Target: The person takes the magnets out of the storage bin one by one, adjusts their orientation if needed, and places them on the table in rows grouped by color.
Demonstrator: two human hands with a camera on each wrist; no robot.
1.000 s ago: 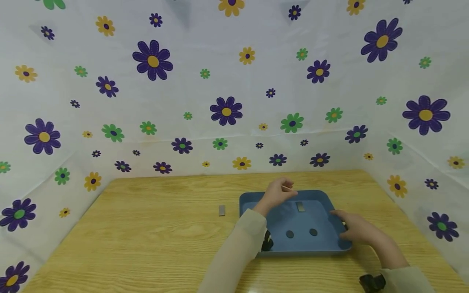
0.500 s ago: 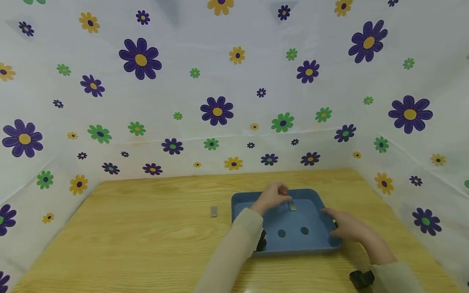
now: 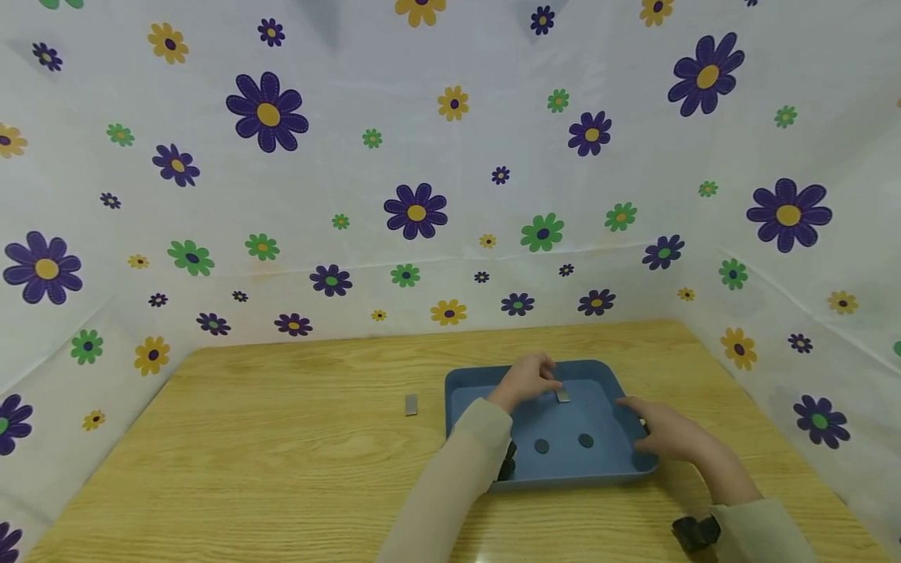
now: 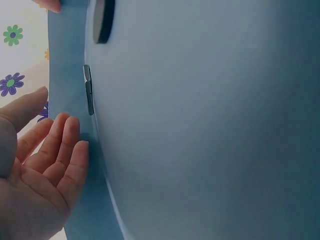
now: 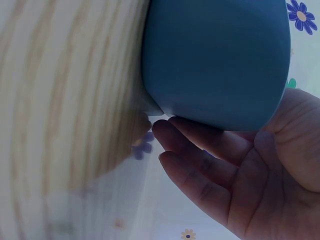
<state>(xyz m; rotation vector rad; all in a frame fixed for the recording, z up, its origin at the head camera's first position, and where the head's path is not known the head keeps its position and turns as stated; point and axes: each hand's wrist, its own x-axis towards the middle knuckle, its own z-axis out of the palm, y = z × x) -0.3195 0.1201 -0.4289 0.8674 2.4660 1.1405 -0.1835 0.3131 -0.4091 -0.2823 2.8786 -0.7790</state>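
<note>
Left hand, fingers loosely parted with nothing visible between them, hovers near the flat grey metallic rectangle right of centre. Right hand grips the blue rectangular plastic-looking tray; steadying it should help precise fingertip work.

Flower-print backdrop, perhaps cloth, wood-grained table below

Room above discs, tray walls around

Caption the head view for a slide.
Left hand over a blue tray, right hand at its right side; two dark discs lie inside, one gray block on the wooden table.
</note>
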